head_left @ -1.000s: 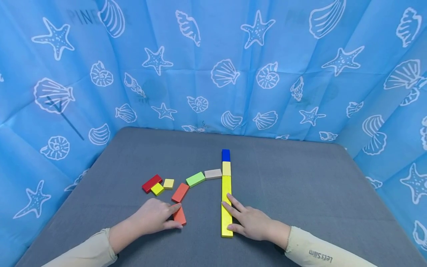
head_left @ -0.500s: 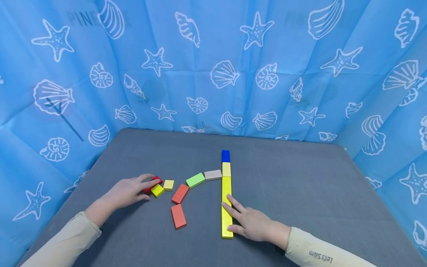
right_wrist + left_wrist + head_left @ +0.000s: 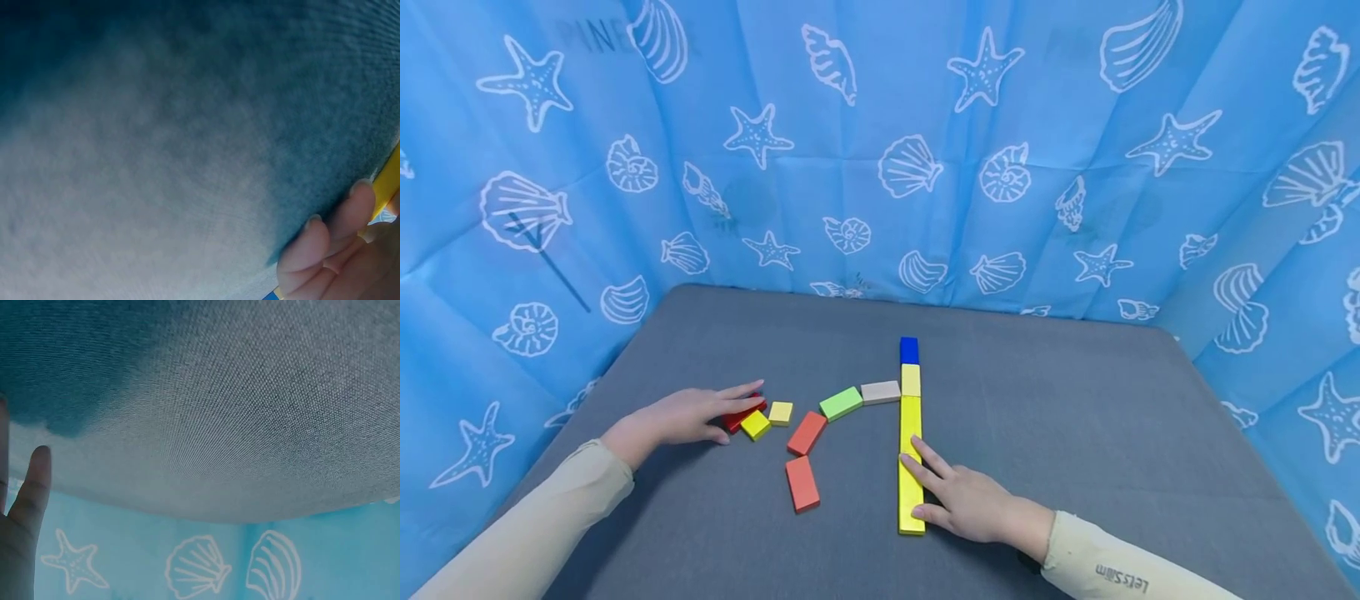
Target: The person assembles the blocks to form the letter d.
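In the head view, my left hand (image 3: 688, 414) reaches over a red block (image 3: 741, 417) and partly hides it. Its fingers lie extended above the block, with the thumb at the near side. Beside the red block are a small yellow block (image 3: 756, 425) and a pale yellow block (image 3: 781, 413). My right hand (image 3: 973, 502) rests its fingertips and thumb on two long yellow blocks, the far one (image 3: 910, 421) and the near one (image 3: 910, 500), laid end to end. Beyond them lie a cream block (image 3: 911, 380) and a blue block (image 3: 909, 350), in the same straight line.
A curved row runs left from the line: a grey-beige block (image 3: 880, 392), a green block (image 3: 841, 403), an orange-red block (image 3: 807, 433) and another orange-red block (image 3: 802, 483). All lie on a grey cloth-covered table (image 3: 1075, 417). A blue curtain (image 3: 850, 125) hangs around it.
My left hand has left the nearest orange-red block and moved left and away to the red block, its fingers now straighter. My right hand stays on the yellow blocks.
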`<state>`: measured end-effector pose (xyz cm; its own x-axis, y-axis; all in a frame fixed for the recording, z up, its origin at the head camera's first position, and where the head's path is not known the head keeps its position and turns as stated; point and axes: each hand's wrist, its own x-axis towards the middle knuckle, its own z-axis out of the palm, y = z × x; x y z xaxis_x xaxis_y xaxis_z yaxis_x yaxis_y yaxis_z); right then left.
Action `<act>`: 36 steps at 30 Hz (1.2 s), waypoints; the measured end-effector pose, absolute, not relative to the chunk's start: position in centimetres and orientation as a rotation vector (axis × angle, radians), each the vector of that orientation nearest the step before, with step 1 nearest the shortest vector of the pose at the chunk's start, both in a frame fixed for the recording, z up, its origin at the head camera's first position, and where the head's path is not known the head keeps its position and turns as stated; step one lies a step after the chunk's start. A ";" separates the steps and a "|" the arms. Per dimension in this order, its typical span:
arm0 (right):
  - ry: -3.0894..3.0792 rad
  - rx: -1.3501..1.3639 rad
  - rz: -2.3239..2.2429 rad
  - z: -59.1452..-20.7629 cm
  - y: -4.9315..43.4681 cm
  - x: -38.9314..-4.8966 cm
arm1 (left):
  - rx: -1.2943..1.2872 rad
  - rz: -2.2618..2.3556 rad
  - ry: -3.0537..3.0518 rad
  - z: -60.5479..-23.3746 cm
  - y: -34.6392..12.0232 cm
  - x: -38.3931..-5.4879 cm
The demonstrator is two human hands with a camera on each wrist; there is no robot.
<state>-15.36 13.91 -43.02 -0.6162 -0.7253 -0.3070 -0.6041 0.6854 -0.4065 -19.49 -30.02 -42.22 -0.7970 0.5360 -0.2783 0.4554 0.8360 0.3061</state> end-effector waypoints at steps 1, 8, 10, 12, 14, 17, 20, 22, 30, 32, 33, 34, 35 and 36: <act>2.449 -1.031 -0.365 -43.0 13.9 -15.4 | 0.738 0.326 2.651 -42.3 -30.0 -19.6; 2.448 -1.034 -0.360 -43.1 13.9 -15.5 | 0.769 0.391 2.640 -42.4 -30.0 -19.8; 2.449 -1.036 -0.355 -43.0 13.8 -15.4 | 0.769 0.393 2.661 -42.3 -30.0 -19.8; 2.448 -1.038 -0.354 -42.9 13.8 -15.4 | 0.741 0.394 2.685 -42.3 -30.1 -19.7; 2.447 -1.034 -0.349 -42.9 13.8 -15.3 | 0.729 0.393 2.710 -42.3 -30.2 -19.6; 2.443 -1.030 -0.355 -42.8 13.9 -15.3 | 0.711 0.400 2.740 -42.3 -30.1 -19.3; 2.441 -1.027 -0.362 -42.8 13.9 -15.3 | 0.768 0.414 2.767 -41.9 -29.8 -18.7; 2.442 -1.024 -0.363 -42.8 13.9 -15.3 | 0.820 0.413 2.785 -41.6 -29.5 -18.2; 2.448 -1.030 -0.362 -42.8 14.0 -15.3 | 0.959 0.423 2.839 -40.7 -27.4 -16.0; 2.452 -1.036 -0.358 -42.8 14.0 -15.3 | 1.009 0.431 2.824 -40.6 -26.6 -15.5; 2.453 -1.038 -0.359 -42.7 14.0 -15.3 | 1.033 0.435 2.811 -40.7 -26.3 -15.3; 2.452 -1.038 -0.359 -42.7 14.0 -15.3 | 1.056 0.435 2.796 -40.7 -25.9 -15.1; 2.452 -1.039 -0.359 -42.7 14.0 -15.2 | 1.079 0.436 2.782 -40.7 -25.6 -14.9; 2.450 -1.039 -0.360 -42.7 14.0 -15.2 | 1.101 0.433 2.772 -40.8 -25.2 -14.8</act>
